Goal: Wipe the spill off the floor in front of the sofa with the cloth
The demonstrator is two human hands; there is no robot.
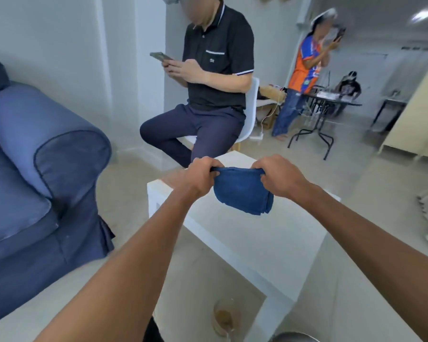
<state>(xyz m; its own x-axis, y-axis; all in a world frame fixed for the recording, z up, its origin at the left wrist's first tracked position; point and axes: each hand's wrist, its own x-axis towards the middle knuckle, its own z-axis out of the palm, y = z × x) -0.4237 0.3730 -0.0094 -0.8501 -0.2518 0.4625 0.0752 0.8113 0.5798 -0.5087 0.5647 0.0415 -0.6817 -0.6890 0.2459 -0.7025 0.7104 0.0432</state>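
Both arms outstretched, a person holds a folded blue cloth [242, 191] in the air over a low white table [257, 238], the left hand [200, 176] and right hand [279, 178] each pinching an upper corner. The brownish spill [224, 317] sits on the floor at the near edge, just beside the table leg, with the blue sofa [35, 169] to the left. The cloth is well apart from the puddle; a hasty stoop could knock the table, or a careless step could tread the liquid across the floor.
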